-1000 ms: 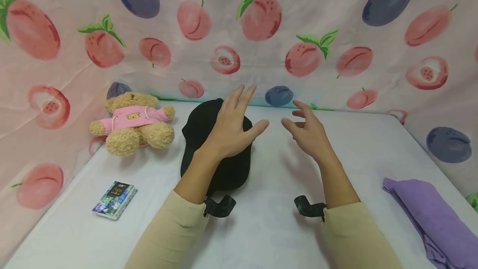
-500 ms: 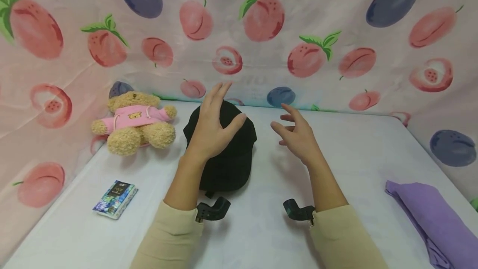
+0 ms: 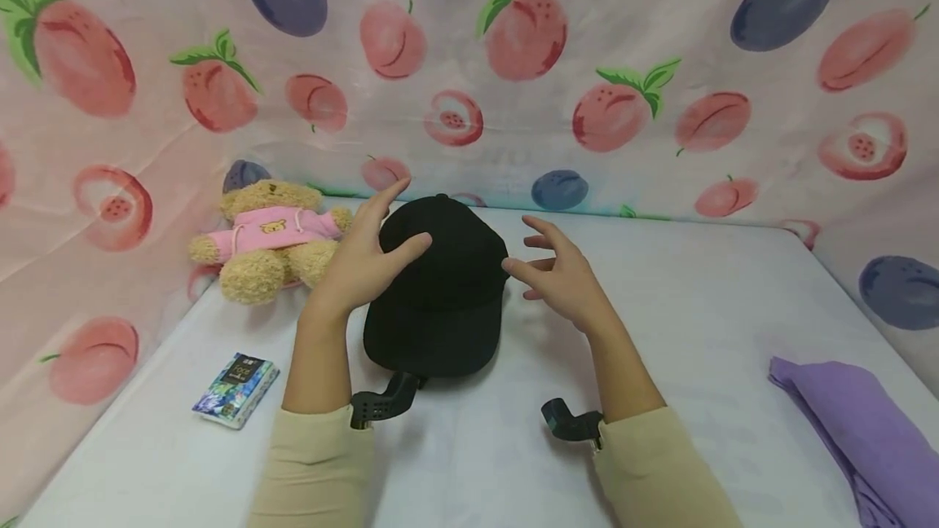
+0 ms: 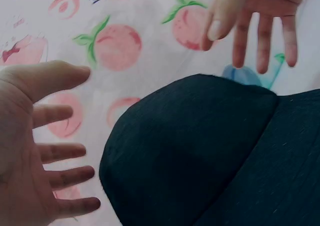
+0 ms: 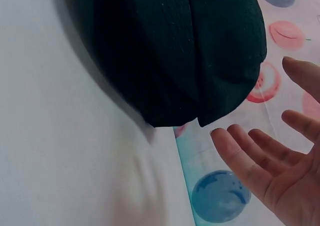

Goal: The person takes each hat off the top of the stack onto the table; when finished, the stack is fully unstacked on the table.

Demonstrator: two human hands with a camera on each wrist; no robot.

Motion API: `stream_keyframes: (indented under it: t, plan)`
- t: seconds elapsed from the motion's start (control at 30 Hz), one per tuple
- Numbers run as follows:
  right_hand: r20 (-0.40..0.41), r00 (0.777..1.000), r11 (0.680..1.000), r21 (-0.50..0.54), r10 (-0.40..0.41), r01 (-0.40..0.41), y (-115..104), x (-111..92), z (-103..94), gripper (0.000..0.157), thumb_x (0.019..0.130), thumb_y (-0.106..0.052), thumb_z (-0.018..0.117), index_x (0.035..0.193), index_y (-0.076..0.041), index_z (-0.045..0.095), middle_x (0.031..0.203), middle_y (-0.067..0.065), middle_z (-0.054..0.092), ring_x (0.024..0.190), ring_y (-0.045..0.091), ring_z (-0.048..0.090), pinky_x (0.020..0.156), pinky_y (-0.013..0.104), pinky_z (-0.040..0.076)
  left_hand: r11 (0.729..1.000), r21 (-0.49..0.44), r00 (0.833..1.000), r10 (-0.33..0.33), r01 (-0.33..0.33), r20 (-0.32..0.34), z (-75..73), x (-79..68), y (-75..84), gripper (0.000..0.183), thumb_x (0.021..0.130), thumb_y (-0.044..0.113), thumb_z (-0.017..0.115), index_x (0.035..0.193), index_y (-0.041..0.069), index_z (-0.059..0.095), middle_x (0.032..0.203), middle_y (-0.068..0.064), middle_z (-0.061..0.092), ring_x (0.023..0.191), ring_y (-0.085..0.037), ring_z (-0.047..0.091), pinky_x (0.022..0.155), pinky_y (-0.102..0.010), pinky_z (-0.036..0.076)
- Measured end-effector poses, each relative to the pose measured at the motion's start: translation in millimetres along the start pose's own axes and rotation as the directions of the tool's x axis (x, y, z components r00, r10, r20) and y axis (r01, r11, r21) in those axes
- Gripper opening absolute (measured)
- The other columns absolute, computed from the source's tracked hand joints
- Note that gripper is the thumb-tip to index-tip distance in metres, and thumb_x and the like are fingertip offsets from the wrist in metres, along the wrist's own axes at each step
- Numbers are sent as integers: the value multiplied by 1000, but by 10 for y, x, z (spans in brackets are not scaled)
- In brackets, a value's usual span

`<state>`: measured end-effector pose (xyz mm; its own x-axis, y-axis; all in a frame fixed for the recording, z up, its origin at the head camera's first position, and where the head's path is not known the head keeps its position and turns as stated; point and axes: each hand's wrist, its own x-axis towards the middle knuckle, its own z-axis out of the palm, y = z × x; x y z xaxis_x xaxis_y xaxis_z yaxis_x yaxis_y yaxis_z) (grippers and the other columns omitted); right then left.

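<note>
A black baseball cap (image 3: 447, 267) lies on the white-covered surface in the middle of the head view, its brim toward me. My left hand (image 3: 359, 259) hovers at the cap's left side, fingers extended and thumb spread over its edge. On the other side is my right hand (image 3: 553, 271), fingers loosely bent and thumb near the cap's right edge. In the left wrist view the left hand (image 4: 40, 146) stands apart from the cap (image 4: 190, 151). The right wrist view has the right hand (image 5: 280, 161) beside the cap (image 5: 185, 50), with a gap between. Neither hand holds anything.
Behind the left hand lies a teddy bear (image 3: 267, 231) in a pink hoodie. A tissue pack (image 3: 236, 389) is at the front left. Folded purple cloth (image 3: 858, 422) lies at the right edge. A fruit-print curtain (image 3: 499, 121) closes off the back and sides.
Both hands have moved left and lower in the head view. The left hand has passed from over the cap to its left side; the right hand has come closer to the cap.
</note>
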<state>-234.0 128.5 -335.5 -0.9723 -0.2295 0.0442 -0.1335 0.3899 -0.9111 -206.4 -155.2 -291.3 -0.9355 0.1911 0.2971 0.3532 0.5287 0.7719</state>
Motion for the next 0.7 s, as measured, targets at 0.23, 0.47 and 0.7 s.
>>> stream_keyframes:
  t: [0.23, 0.47, 0.7]
  plan:
    - [31, 999, 999, 41, -11, 10, -18, 8, 79, 77, 93, -35, 77, 159, -34, 38, 158, 11, 44, 126, 33, 65, 82, 41, 63, 998, 17, 996, -60, 59, 70, -99, -47, -96, 86, 97, 31, 71, 166, 28, 21, 172, -6, 20, 155, -37, 26, 122, -62, 28]
    - [45, 999, 999, 44, 14, -16, -20, 3, 151, 75, 93, -32, 77, 159, -32, 40, 158, 12, 43, 123, 32, 66, 79, 40, 64, 985, 78, 979, -165, 156, 119, -152, -55, -154, 92, 94, 30, 75, 167, 21, 20, 171, -11, 21, 153, -42, 30, 122, -60, 30]
    - [60, 996, 997, 41, 59, -61, 2, -9, 235, 74, 94, -31, 77, 158, -31, 41, 158, 14, 44, 122, 36, 66, 74, 41, 64, 962, 172, 955, -241, 212, 171, -169, -66, -209, 94, 93, 33, 74, 166, 11, 20, 168, -20, 26, 155, -40, 26, 124, -62, 24]
